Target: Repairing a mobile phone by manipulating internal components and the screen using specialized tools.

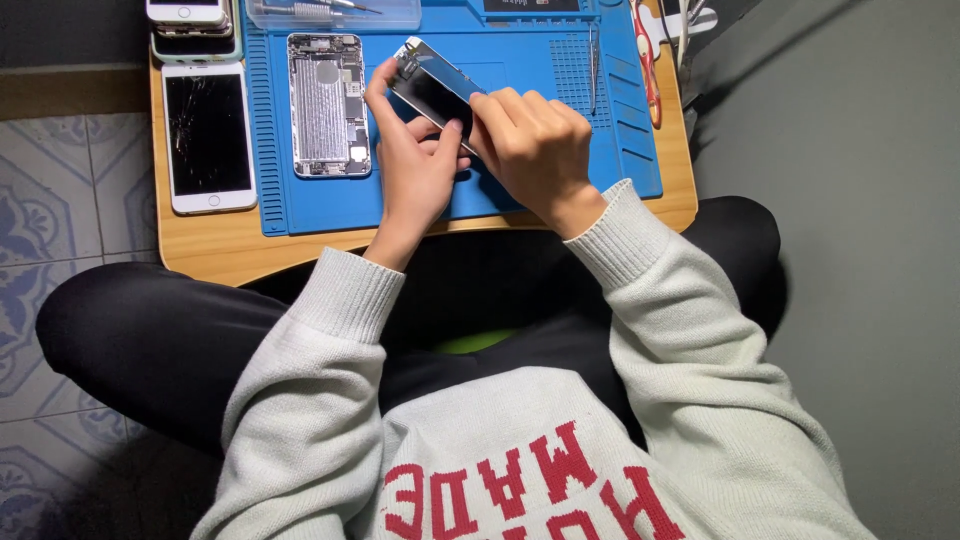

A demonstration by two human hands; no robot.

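Left hand (415, 165): fingers pinching the screen panel (432, 88), centre top.
Right hand (530, 145): fingers curled on its lower edge.
Risk: tilted glass may slip onto the blue mat (560, 140).

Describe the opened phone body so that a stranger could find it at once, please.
Look at the blue repair mat on the small wooden table. Near its left edge lies the opened phone body, left of the left hand. Unlike the cracked white phone beside it, it shows bare metal insides, no screen.

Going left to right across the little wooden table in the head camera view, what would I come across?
Cracked white phone → opened phone body on the blue mat → left hand → right hand, both holding a screen panel → red-handled tool.
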